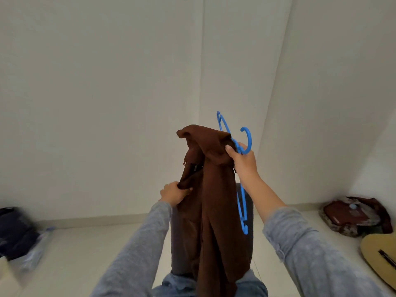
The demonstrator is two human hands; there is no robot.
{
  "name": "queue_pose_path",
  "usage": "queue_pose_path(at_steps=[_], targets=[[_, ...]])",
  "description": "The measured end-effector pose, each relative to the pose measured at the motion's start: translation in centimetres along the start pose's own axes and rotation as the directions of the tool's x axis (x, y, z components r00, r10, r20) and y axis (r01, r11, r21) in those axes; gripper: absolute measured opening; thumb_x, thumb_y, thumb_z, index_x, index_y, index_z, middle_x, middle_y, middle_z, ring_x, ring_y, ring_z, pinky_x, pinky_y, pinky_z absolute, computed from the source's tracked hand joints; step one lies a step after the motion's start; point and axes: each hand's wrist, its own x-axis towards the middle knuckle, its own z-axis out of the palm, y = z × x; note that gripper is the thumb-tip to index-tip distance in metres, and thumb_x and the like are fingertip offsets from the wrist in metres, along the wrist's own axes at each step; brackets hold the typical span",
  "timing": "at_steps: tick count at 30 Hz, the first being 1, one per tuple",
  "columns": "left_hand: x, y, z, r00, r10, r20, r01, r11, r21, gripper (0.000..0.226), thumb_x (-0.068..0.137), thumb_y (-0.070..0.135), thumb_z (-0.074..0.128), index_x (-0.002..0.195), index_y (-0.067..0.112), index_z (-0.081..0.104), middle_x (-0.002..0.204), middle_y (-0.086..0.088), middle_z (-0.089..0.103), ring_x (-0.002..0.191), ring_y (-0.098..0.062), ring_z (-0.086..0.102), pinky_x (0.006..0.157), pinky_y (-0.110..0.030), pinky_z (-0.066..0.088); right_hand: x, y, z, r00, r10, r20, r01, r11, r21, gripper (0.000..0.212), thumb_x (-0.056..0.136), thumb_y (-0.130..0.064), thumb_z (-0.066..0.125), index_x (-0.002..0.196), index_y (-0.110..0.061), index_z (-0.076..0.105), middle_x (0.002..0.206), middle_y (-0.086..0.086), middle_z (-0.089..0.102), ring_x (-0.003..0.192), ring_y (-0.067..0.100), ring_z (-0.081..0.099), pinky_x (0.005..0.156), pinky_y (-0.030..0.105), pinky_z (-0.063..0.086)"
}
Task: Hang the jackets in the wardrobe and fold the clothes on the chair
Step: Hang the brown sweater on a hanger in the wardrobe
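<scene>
R hand (244, 161) grips blue plastic hanger (249, 139) plus brown jacket (216, 200) collar, held up mid-air before white wall. L hand (173, 195) pinches jacket fold lower down. Acoustic guitar (377, 258) on floor.

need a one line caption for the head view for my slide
Right hand holds a brown jacket and a blue hanger up together while the left hand grips the jacket lower down.

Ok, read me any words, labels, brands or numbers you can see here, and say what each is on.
No text here is readable.
Dark tag inside the collar of the brown fabric jacket: too small to read.
Blue plastic hanger: no marking visible.
Clear plastic bottle, lower left: blurred, nothing legible.
</scene>
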Motion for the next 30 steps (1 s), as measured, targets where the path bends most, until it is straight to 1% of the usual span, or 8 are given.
queue_pose_path(at_steps=[2, 4, 7, 10, 15, 20, 23, 30], targets=[[-0.8, -1.0, 0.6, 0.998, -0.040, 0.047, 0.049, 0.979, -0.196, 0.013, 0.089, 0.021, 0.058, 0.089, 0.010, 0.064, 0.080, -0.013, 0.062, 0.075, -0.028, 0.060, 0.065, -0.028, 0.049, 0.0, 0.0, -0.5, 1.000, -0.002, -0.002, 0.002, 1.000, 0.010, 0.007, 0.092, -0.023, 0.058, 0.091, -0.017, 0.060, 0.072, -0.002, 0.055, 0.061, 0.008, 0.050, 0.054, 0.018, 0.037], [-0.7, -1.7, 0.6, 0.990, -0.080, 0.116, 0.123, 0.892, -0.435, 0.013, 0.092, 0.012, 0.054, 0.082, 0.012, 0.061, 0.065, -0.010, 0.057, 0.053, -0.020, 0.057, 0.049, -0.022, 0.049, 0.2, 0.1, -1.2, 1.000, 0.008, -0.010, -0.008, 1.000, 0.029, 0.006, 0.092, -0.023, 0.058, 0.088, -0.021, 0.059, 0.070, -0.004, 0.054, 0.060, 0.006, 0.049, 0.053, 0.017, 0.037], [0.1, -1.9, -0.6, 0.999, -0.025, 0.031, 0.038, 0.818, -0.574, 0.010, 0.094, 0.015, 0.055, 0.087, 0.012, 0.061, 0.070, -0.005, 0.057, 0.061, -0.017, 0.058, 0.051, -0.016, 0.049, 0.5, 0.2, -2.6, 0.999, 0.033, -0.036, -0.032, 0.999, 0.025, 0.007, 0.092, -0.023, 0.058, 0.085, -0.023, 0.059, 0.075, -0.003, 0.058, 0.066, 0.008, 0.054, 0.057, 0.018, 0.041], [1.4, -1.2, -2.4, 0.968, 0.035, -0.250, -0.148, 0.881, -0.450, 0.015, 0.089, 0.035, 0.056, 0.089, 0.024, 0.067, 0.088, 0.004, 0.064, 0.090, -0.019, 0.055, 0.088, -0.034, 0.039, 0.7, 0.4, -3.9, 0.998, 0.048, -0.051, -0.048, 0.999, 0.005, 0.010, 0.092, -0.021, 0.058, 0.082, -0.024, 0.059, 0.073, -0.004, 0.058, 0.066, 0.007, 0.055, 0.059, 0.018, 0.043], [1.0, 3.6, -6.4, 0.869, 0.116, -0.480, -0.265, 0.930, -0.256, 0.022, 0.093, 0.036, 0.048, 0.085, 0.024, 0.064, 0.082, 0.004, 0.064, 0.087, -0.015, 0.054, 0.101, -0.040, 0.023, 0.4, 1.7, -5.0, 0.991, 0.129, 0.032, -0.125, 0.985, -0.123, 0.025, 0.090, -0.017, 0.060, 0.068, -0.014, 0.048, 0.049, -0.008, 0.043, 0.044, 0.007, 0.038, 0.047, 0.021, 0.032], [0.7, 7.4, -7.9, 0.805, 0.308, -0.508, -0.443, 0.881, -0.168, 0.033, 0.095, 0.038, 0.048, 0.068, 0.020, 0.055, 0.064, 0.007, 0.053, 0.070, -0.008, 0.050, 0.081, -0.032, 0.025, 0.0, 2.9, -4.7, 0.959, 0.268, 0.091, -0.236, 0.935, -0.263, 0.015, 0.090, -0.013, 0.054, 0.077, -0.007, 0.051, 0.054, 0.007, 0.038, 0.045, 0.014, 0.035, 0.046, 0.022, 0.029], [0.4, 8.9, -7.9, 0.790, 0.414, -0.453, -0.567, 0.775, -0.280, 0.033, 0.096, 0.027, 0.051, 0.067, 0.011, 0.052, 0.062, 0.003, 0.047, 0.058, -0.009, 0.041, 0.063, -0.024, 0.031, -0.1, 3.4, -4.2, 0.944, 0.319, 0.081, -0.282, 0.911, -0.300, 0.027, 0.093, -0.030, 0.050, 0.098, -0.010, 0.066, 0.077, 0.012, 0.066, 0.046, 0.012, 0.046, 0.052, 0.022, 0.035], [-0.5, 10.4, -7.8, 0.784, 0.555, -0.278, -0.620, 0.720, -0.311, 0.021, 0.095, 0.020, 0.054, 0.086, 0.004, 0.066, 0.076, -0.002, 0.063, 0.067, -0.007, 0.056, 0.066, -0.018, 0.044, -0.2, 1.8, -3.7, 0.991, 0.095, -0.091, -0.105, 0.988, -0.115, 0.045, 0.096, -0.040, 0.045, 0.077, -0.008, 0.071, 0.066, -0.008, 0.053, 0.061, 0.005, 0.045, 0.058, 0.020, 0.034]])
